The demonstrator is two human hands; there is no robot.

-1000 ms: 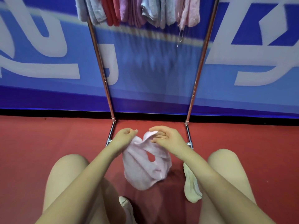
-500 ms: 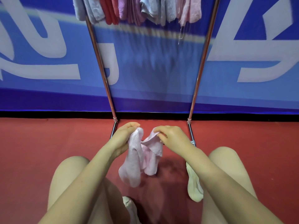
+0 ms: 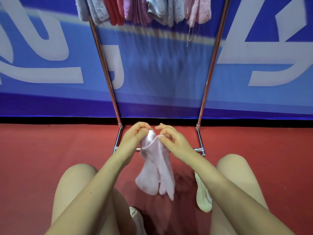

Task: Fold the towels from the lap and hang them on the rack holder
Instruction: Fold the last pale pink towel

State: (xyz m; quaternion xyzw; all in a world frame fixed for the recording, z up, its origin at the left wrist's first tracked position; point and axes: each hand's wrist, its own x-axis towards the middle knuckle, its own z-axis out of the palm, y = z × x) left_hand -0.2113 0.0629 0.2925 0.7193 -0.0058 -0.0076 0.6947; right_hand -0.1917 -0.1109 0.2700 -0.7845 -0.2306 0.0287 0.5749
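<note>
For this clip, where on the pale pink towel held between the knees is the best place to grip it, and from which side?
Probably the top edge of the pale pink terry towel, from above, one corner per hand. The left hand already pinches the bunched top; the right hand pinches the adjacent corner edge. The cloth hangs limp below them, so lower holds would let it sag and unfold.

Pink towel (image 3: 156, 168) soft fuzzy cloth; rack (image 3: 208, 72) glossy metal.

towel (image 3: 156, 168) hangs between both knees, held up before rack base bar (image 3: 197, 149); hung towels (image 3: 144, 10) above, banner wall (image 3: 50, 65) behind rack.
</note>
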